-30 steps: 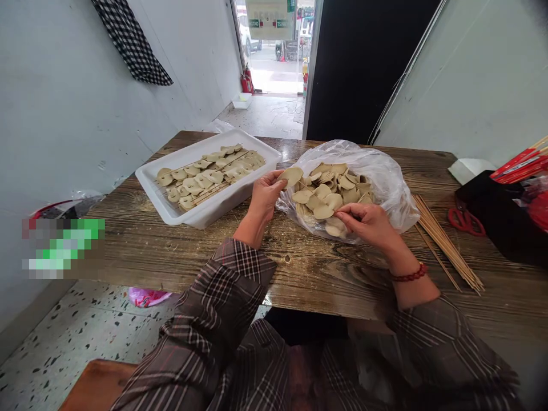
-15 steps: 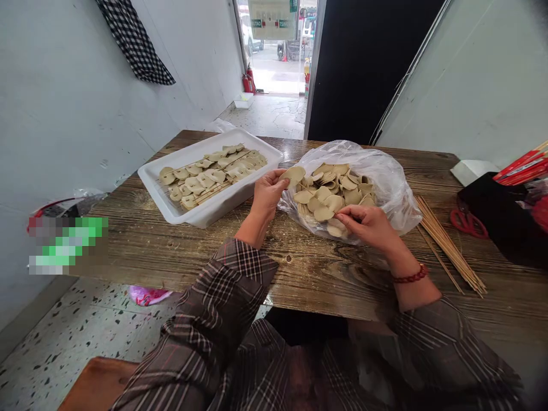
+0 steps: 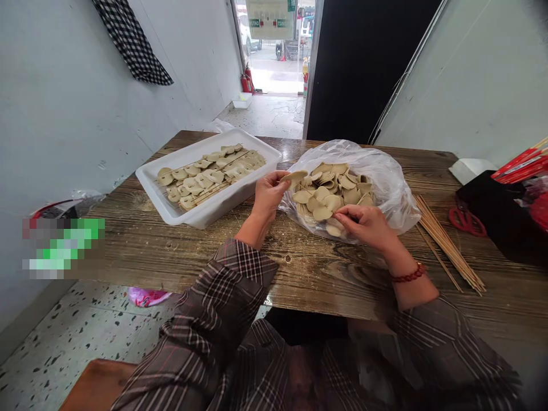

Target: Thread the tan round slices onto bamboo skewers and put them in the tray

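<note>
Several rows of slices on sticks (image 3: pixel 205 181) lie in the white tray (image 3: pixel 203 220), at your table's (image 3: pixel 299 285) far-left corner. That's the finished-looking part; share of the total can't be judged. Not on sticks, as far as visible: a heap of loose slices (image 3: pixel 349 182) in the open plastic bag (image 3: pixel 394 191), right of the tray near the far edge. Bag bottom hidden, count unclear.

Your left hand (image 3: pixel 266 198) has one round slice (image 3: pixel 295 177) clamped between thumb and fingers, tilted, over the bag's left side. Your right hand (image 3: pixel 369 225) has its fingers together at the bag's near side, beside the slices; can't tell if they pinch a stick or a slice.

Bare sticks (image 3: pixel 454 251) fan out right of the bag, one slightly apart. Red-handled scissors (image 3: pixel 467 221) sit against the black box (image 3: pixel 499 217) beyond them. Crumpled bag rim stands between your right hand and the far edge; tray wall borders your left side.
</note>
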Motion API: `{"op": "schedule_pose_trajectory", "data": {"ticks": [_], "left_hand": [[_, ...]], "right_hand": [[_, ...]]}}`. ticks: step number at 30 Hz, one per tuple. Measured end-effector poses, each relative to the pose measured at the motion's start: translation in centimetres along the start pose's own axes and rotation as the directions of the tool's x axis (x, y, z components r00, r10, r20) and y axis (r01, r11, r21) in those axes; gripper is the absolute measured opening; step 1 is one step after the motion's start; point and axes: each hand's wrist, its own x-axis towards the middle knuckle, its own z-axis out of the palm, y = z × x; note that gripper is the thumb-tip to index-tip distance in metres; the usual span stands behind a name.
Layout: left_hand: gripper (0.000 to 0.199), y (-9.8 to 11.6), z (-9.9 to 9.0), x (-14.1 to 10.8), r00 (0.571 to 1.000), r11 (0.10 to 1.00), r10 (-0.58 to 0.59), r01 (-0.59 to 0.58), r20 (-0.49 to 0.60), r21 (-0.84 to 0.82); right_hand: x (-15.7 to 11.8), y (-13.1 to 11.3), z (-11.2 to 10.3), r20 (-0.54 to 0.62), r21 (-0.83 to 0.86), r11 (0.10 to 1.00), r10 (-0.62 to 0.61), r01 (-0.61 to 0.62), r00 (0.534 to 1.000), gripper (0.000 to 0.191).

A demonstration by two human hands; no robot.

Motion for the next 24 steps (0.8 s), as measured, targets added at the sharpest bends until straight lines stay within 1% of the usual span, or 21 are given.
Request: {"op": "schedule_pose_trajectory", "data": {"ticks": [8, 12, 16, 21, 24], "left_hand": [[0.013, -0.19, 0.15, -0.14, 0.999, 0.999, 0.023, -0.024, 0.034, 0.044], [0.015, -0.14, 0.52, -0.5, 0.998, 1.0, 0.014, -0.014, 0.061, 0.005], [0.016, -0.23, 0.68, -0.64, 0.995, 0.997, -0.031, 0.037, 0.09, -0.062], [0.015, -0.47, 0.32, -0.28, 0.995, 0.982, -0.097, 0.101, 0.031, -0.157], [0.018, -0.38, 0.21, -0.17, 0.986, 0.96, -0.162, 0.166, 0.036, -0.226]], "right_hand": [[-0.02, 0.25, 0.38, -0.018, -0.021, 0.999, -0.03, 0.03, 0.999, 0.024], [-0.01, 0.28, 0.57, -0.031, -0.029, 0.999, -0.036, 0.035, 0.999, 0.024], [0.02, 0.26, 0.62, -0.035, -0.023, 0.999, -0.034, 0.033, 0.999, 0.024], [-0.05, 0.32, 0.59, -0.055, -0.028, 0.999, -0.044, 0.043, 0.998, 0.025], [-0.12, 0.38, 0.59, -0.055, -0.028, 0.999, -0.047, 0.046, 0.997, 0.024]]}}
